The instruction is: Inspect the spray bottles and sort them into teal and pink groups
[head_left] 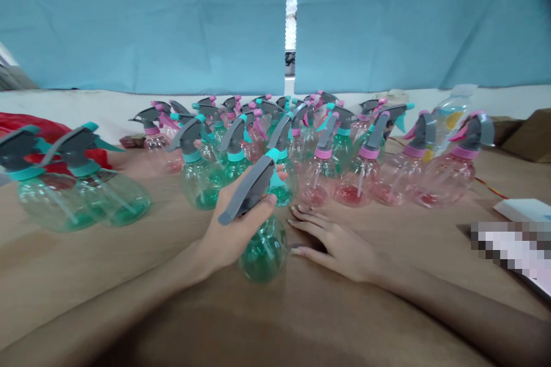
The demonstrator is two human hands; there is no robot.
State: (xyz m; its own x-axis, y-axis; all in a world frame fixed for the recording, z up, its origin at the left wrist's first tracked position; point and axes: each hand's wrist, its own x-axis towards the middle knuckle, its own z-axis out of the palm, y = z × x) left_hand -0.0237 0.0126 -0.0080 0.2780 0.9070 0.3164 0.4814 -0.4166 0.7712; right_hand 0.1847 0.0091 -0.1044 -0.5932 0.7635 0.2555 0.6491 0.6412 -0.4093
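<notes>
My left hand (pixel 230 229) is wrapped around the neck of a green spray bottle (pixel 263 249) with a grey trigger head and a teal collar. The bottle is tilted, its round body low over the brown table (pixel 129 252). Just right of the bottle, my right hand (pixel 333 243) lies flat on the table with its fingers stretched out and apart, fingertips close to the bottle's body. It holds nothing.
Behind my hands stand several green spray bottles (pixel 200 178) and pink spray bottles (pixel 357 175) in a crowded group. Two more green bottles (pixel 81 189) stand at the left, before a red bag (pixel 26 123). A white box (pixel 523 209) lies at the right edge.
</notes>
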